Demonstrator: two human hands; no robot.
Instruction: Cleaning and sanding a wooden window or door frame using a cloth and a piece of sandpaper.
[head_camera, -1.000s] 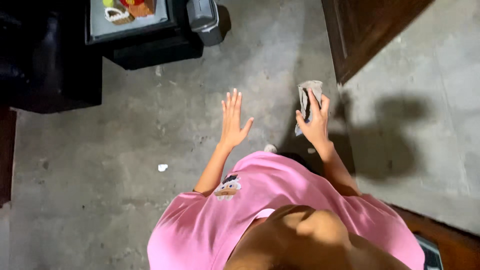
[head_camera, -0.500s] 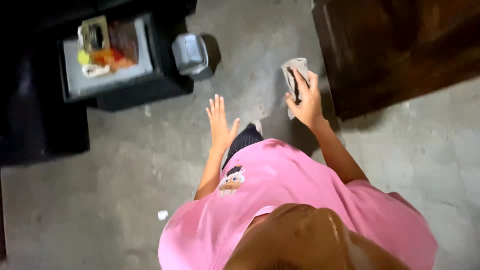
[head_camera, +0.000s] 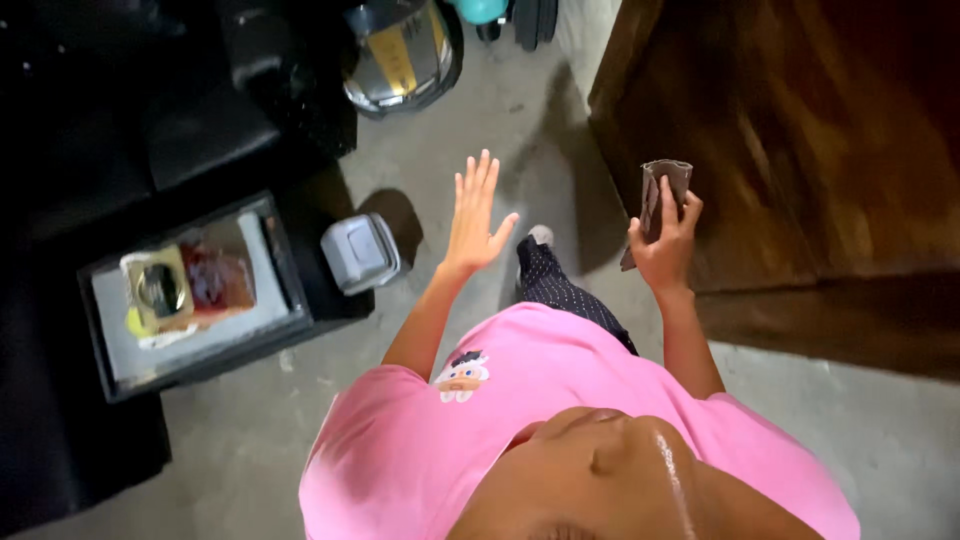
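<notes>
- Right hand (head_camera: 665, 245): raised at the right of the scene, fingers closed round a folded cloth (head_camera: 660, 195), thumb on its left edge and fingertips over its right side.
- Folded cloth: a narrow upright strip, dull brown-grey in the shade, with a dark crease running down its middle; its top edge stands clear above the fingertips and a lower corner shows below the palm. It is held in the air, in front of the dark wooden cabinet (head_camera: 800, 150) that fills the far right.
- Left hand (head_camera: 475, 215): held out flat above the concrete floor (head_camera: 250, 450), fingers spread and straight, gripping nothing and touching nothing.
- Between the two hands, lower down, a leg in dark dotted fabric (head_camera: 560, 290) ends in a pale shoe tip (head_camera: 541, 235).
- Left of the left hand: a small grey lidded bin (head_camera: 358, 253) stands just beside a black open-topped box (head_camera: 195, 295) holding mixed coloured items, too blurred to identify.
- Far centre: a shiny metal pot with a yellow label (head_camera: 400, 50).
- Near edge: pink shirt (head_camera: 560, 370) with a small cartoon patch.
</notes>
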